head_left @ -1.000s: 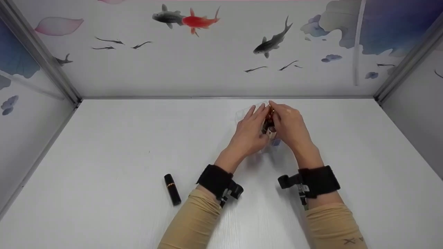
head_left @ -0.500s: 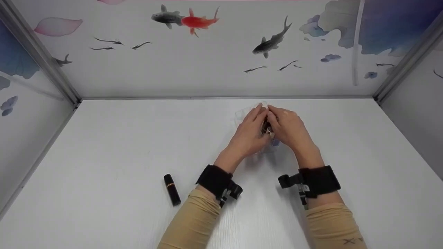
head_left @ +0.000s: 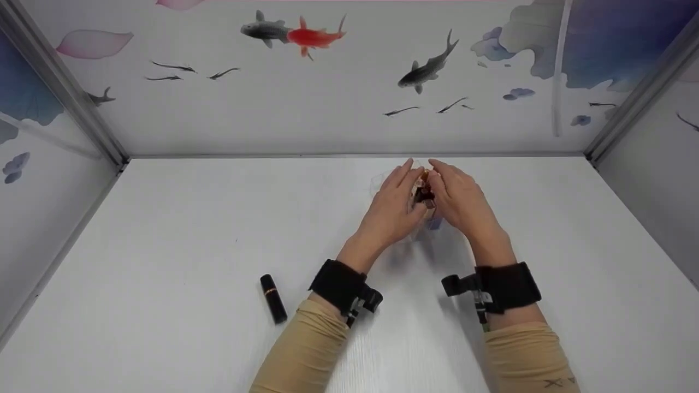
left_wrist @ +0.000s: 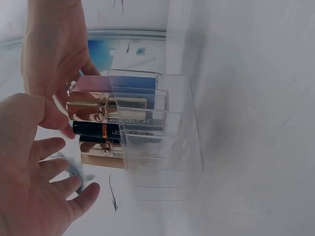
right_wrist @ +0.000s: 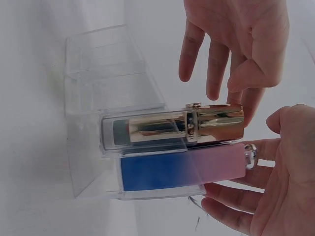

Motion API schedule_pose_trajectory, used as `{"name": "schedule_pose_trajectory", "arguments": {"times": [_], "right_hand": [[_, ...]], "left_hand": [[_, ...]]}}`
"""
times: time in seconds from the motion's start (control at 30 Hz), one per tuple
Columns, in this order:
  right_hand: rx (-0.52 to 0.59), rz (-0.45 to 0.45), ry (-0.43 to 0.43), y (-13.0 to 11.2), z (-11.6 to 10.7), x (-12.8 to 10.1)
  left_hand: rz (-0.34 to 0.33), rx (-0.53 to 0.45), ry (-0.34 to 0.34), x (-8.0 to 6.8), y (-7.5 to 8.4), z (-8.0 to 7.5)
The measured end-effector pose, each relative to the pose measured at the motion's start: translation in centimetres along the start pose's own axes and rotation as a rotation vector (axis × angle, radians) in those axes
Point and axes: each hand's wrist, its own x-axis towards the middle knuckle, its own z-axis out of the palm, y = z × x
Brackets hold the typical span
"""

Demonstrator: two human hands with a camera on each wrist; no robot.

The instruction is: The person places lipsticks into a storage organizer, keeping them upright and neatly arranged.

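Your left hand (head_left: 392, 210) and right hand (head_left: 460, 201) flank a clear organizer (right_wrist: 106, 123) sitting mid-tabletop (head_left: 164, 229), toward the back wall. Lipsticks stand upright in its slots, long axes vertical, caps poking out the top: a gold lipstick (right_wrist: 197, 123), a pink-and-blue lipstick (right_wrist: 187, 169), and a dark lipstick (left_wrist: 106, 130) beside them. The caps sit right between your two hands, the right hand slightly nearer. Its fingers (right_wrist: 224, 145) lie straight alongside the pink-and-blue one, touching or just beside it; can't tell if there's real contact. Left fingers (left_wrist: 59, 172) are spread and relaxed, holding nothing, just short of the caps. Both wrists are low, palms facing each other. A black lipstick (head_left: 272, 298) lies flat, well apart, on the near left.
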Motion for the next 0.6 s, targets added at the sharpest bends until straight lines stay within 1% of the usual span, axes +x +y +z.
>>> {"name": "schedule_pose_trajectory", "arguments": {"times": [0.23,0.37,0.47,0.6], "right_hand": [[0.042,-0.042,0.096,-1.9,-0.6,-1.3],[0.055,-0.067,0.136,-2.8,-0.8,-2.2],[0.059,-0.087,0.161,-3.4,-0.9,-2.8],[0.062,-0.130,0.183,-4.1,-0.9,-3.5]], "left_hand": [[-0.003,0.050,0.130,-1.4,0.8,-1.3],[0.006,0.085,0.176,-2.3,1.5,-2.1],[0.010,0.117,0.197,-3.0,2.0,-2.5],[-0.028,0.159,0.182,-3.9,2.4,-3.0]]}}
